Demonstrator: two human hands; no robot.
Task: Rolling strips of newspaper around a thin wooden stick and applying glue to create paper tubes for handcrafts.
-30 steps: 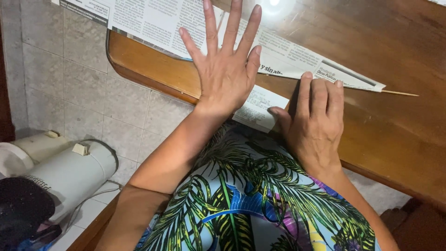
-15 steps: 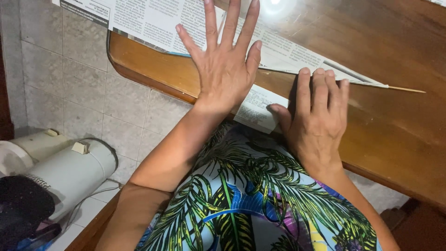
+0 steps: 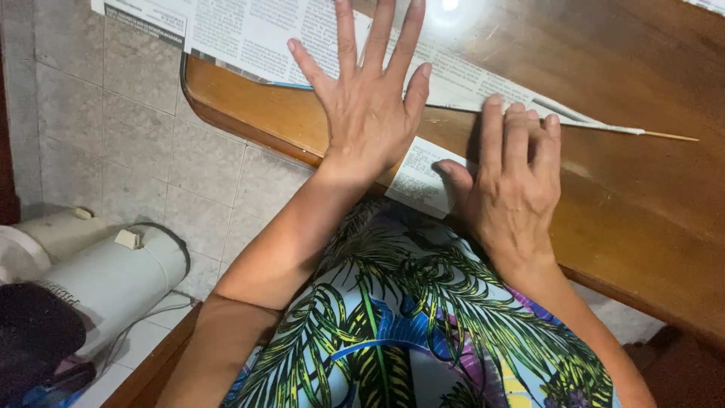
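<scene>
A sheet of newspaper (image 3: 249,34) lies across a brown wooden table (image 3: 642,219), with one corner hanging over the near edge. My left hand (image 3: 370,113) presses flat on the paper, fingers spread wide. My right hand (image 3: 513,181) lies flat beside it, fingertips on the tightly rolled edge of the paper. A thin wooden stick (image 3: 668,136) pokes out of the rolled paper's right end.
A white appliance (image 3: 106,279) stands on the tiled floor (image 3: 113,136) at the lower left, with a dark cloth (image 3: 34,332) in front of it. My lap shows a palm-leaf print garment (image 3: 408,325). A bright light reflects on the tabletop.
Both hands slid slightly away from me across the table, and the rolled paper with the stick moved with them, to the right.
</scene>
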